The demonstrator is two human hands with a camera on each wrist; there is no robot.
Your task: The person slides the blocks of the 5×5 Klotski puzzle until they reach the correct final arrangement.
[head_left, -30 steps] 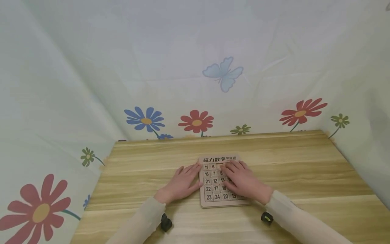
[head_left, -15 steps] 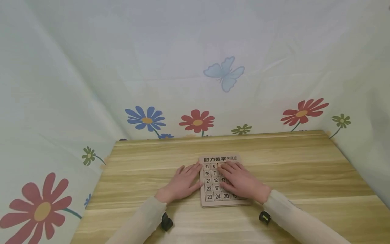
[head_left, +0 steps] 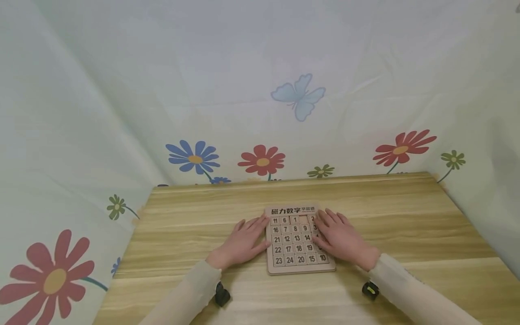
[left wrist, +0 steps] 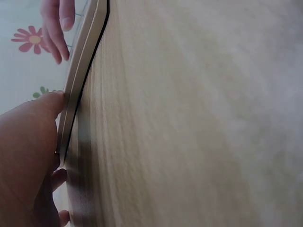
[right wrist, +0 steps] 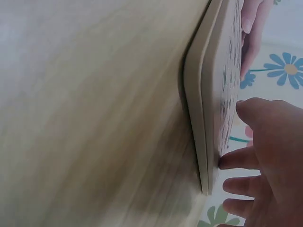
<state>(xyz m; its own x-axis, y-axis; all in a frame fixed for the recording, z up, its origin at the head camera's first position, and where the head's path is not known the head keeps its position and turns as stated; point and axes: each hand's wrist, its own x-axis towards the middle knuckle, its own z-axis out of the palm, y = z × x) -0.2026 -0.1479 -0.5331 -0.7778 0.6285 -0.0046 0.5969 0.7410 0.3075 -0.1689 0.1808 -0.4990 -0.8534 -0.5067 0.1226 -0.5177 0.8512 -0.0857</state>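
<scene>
A sliding number puzzle [head_left: 292, 243] lies flat on the table, with Chinese lettering along its top. Its top row reads 11, 6, 1, then a bare slot, then 2. My left hand [head_left: 239, 243] rests along the left edge, fingers extended; in the left wrist view the thumb [left wrist: 54, 100] touches the board's side. On the opposite side, my right hand [head_left: 345, 237] lies over the right edge, its fingers covering part of the last column. The right wrist view shows one fingertip [right wrist: 225, 163] right at the board's face and the thumb [right wrist: 246, 109] over it.
The wood-grain table [head_left: 195, 203] extends on all sides of the puzzle. Behind it hangs a pale cloth [head_left: 227, 90] printed with flowers and a blue butterfly. A small dark device [head_left: 222, 295] sits at each wrist.
My right hand slid left over the top row, then moved right to the board's edge. The 1 tile now fills the third slot and the gap is in the fourth. The left hand stayed put.
</scene>
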